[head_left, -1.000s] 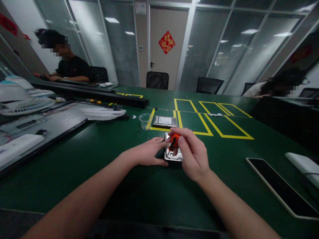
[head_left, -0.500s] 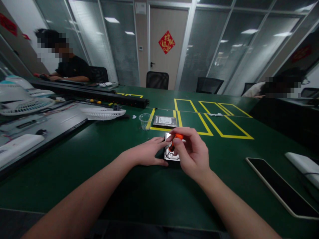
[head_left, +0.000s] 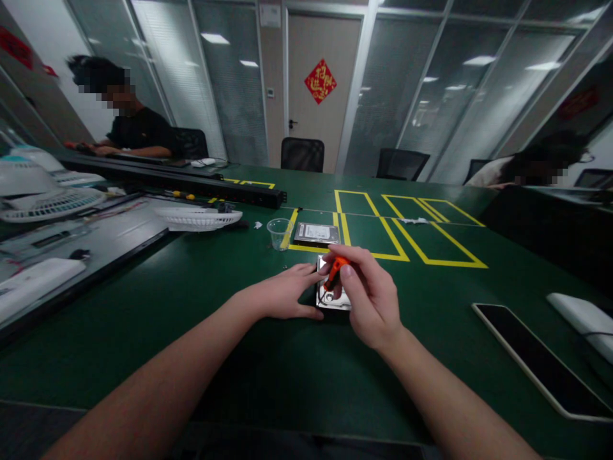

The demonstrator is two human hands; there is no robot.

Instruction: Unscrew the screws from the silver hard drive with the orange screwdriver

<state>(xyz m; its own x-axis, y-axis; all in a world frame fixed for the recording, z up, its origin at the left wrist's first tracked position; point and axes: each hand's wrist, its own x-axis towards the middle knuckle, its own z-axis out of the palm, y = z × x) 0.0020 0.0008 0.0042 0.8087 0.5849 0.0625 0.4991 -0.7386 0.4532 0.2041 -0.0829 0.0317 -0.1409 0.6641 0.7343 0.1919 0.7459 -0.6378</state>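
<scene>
A silver hard drive (head_left: 341, 303) lies on the green table (head_left: 268, 370) in front of me, partly covered by my hands. My left hand (head_left: 287, 292) rests along its left side, thumb and fingers spread around the edge. Above the drive, my right hand (head_left: 373, 297) holds an orange and black screwdriver (head_left: 336, 271), its tip pointing down toward the lower left part of the drive. Whether the tip touches a screw is too small to tell. Just behind lies a second hard drive (head_left: 317, 234) with a white label, inside yellow tape, beside a clear plastic cup (head_left: 280, 235).
Left stand a metal panel (head_left: 119, 230), a white fan grille (head_left: 198, 218) and long black bars (head_left: 249, 191). A phone (head_left: 541, 358) and a white device (head_left: 582, 322) lie at the right. Yellow tape outlines mark the table. Two people sit at the far sides.
My right hand has turned slightly around the screwdriver, and its handle shows more and tilts differently. My left hand and the drives stay put.
</scene>
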